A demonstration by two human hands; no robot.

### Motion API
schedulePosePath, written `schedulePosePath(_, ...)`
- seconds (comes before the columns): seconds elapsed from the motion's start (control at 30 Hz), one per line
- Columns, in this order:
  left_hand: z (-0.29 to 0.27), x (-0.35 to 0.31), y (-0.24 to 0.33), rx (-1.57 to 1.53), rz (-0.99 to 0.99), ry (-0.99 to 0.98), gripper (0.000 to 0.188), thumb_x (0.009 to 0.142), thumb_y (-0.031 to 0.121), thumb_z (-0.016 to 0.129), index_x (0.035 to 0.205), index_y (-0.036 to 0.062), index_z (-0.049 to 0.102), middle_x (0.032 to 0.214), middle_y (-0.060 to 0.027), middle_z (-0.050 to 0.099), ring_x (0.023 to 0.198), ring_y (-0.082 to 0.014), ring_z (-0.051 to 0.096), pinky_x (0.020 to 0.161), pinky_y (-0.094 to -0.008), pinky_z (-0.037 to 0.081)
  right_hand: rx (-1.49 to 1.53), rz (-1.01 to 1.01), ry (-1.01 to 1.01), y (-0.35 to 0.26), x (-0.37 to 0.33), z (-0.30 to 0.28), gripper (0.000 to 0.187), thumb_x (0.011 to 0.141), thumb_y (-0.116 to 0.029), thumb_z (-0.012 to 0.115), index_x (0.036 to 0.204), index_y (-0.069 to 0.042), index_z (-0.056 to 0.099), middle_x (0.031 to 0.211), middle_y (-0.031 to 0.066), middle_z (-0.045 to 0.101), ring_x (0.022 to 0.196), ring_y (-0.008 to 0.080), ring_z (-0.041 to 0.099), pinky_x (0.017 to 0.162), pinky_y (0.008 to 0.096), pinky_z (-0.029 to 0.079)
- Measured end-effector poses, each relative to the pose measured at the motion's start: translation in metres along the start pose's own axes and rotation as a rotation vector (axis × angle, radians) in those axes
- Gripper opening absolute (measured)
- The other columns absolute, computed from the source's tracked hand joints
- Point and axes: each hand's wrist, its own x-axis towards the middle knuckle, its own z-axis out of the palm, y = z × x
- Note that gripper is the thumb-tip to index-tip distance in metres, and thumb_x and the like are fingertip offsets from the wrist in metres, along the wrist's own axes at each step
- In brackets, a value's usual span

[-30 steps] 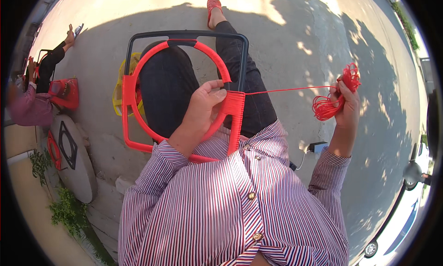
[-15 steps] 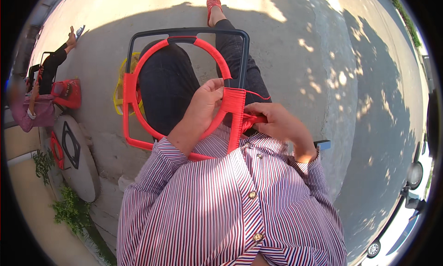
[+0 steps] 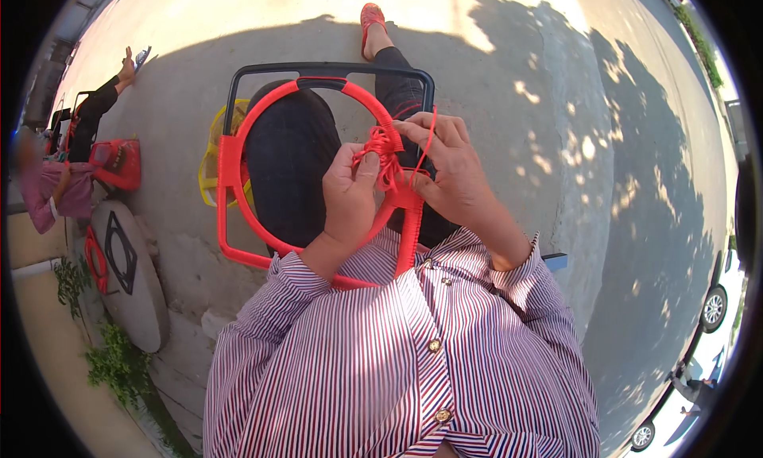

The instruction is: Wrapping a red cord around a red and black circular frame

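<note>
A square frame with a round ring inside rests on my lap. Its far bar is bare black, while red cord is wrapped tightly over its left side and most of the ring. My left hand is closed on a looped bundle of red cord at the ring's right side. Close beside it, my right hand pinches the cord, its fingertips by the ring's wrapped edge. A loose strand arcs over the right fingers. The bundle and fingers partly hide the frame's right side.
A yellow mesh container sits left of my knee. Farther left, a person in a pink top sits near a red bag. A round slab carries a black frame and a red one. Parked cars line the right.
My right hand has come up from below the frame's right side to the ring. The cord bundle is now in my left hand, on top of the frame. The frame has shifted slightly nearer.
</note>
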Motion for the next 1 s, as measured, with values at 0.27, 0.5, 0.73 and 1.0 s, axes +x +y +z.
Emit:
schedulePosePath(0.27, -0.011, 0.002, -0.011, -0.134, 0.09, -0.086, 0.019, 0.1, 0.02, 0.047, 0.099, 0.0033, 0.056, 0.075, 0.0005, 0.051, 0.064, -0.0068, 0.046, 0.06, -0.021, 0.042, 0.402, 0.368, 0.026, 0.027, -0.002, -0.035, 0.021, 0.082, -0.016, 0.067, 0.098, -0.002, 0.065, 0.082, 0.0104, 0.062, 0.072, 0.023, 0.058, 0.069, 0.0319, 0.046)
schedulePosePath(0.5, 0.004, 0.009, 0.01, -0.235, -0.355, -0.054, 0.037, 0.102, 0.029, 0.039, 0.125, 0.0017, 0.049, 0.08, -0.0018, 0.055, 0.066, -0.0083, 0.049, 0.061, -0.021, 0.041, 0.84, 0.746, 0.02, 0.087, -0.053, -0.108, 0.021, 0.081, -0.02, 0.064, 0.09, -0.001, 0.067, 0.083, 0.008, 0.065, 0.077, 0.0195, 0.061, 0.069, 0.0312, 0.05)
schedulePosePath(0.73, 0.0, 0.015, -0.002, -0.378, -0.426, -0.22, 0.043, 0.1, 0.031, 0.038, 0.13, 0.0005, 0.047, 0.097, -0.0065, 0.061, 0.087, -0.0142, 0.058, 0.08, -0.0288, 0.047, 1.502, 0.663, 0.654, 0.134, -0.092, -0.107, 0.023, 0.094, -0.02, 0.056, 0.109, -0.003, 0.059, 0.067, 0.0017, 0.051, 0.06, 0.011, 0.05, 0.059, 0.0276, 0.047)
schedulePosePath(1.0, 0.001, 0.017, -0.004, -0.56, -0.475, -0.323, 0.036, 0.088, 0.01, 0.037, 0.119, -0.0021, 0.05, 0.107, -0.0125, 0.061, 0.098, -0.0226, 0.061, 0.09, -0.0375, 0.05, 1.087, 0.91, -0.364, 0.034, -0.053, -0.01, 0.015, 0.09, -0.015, 0.064, 0.1, -0.003, 0.063, 0.059, -0.0028, 0.047, 0.047, 0.0061, 0.039, 0.045, 0.0228, 0.032)
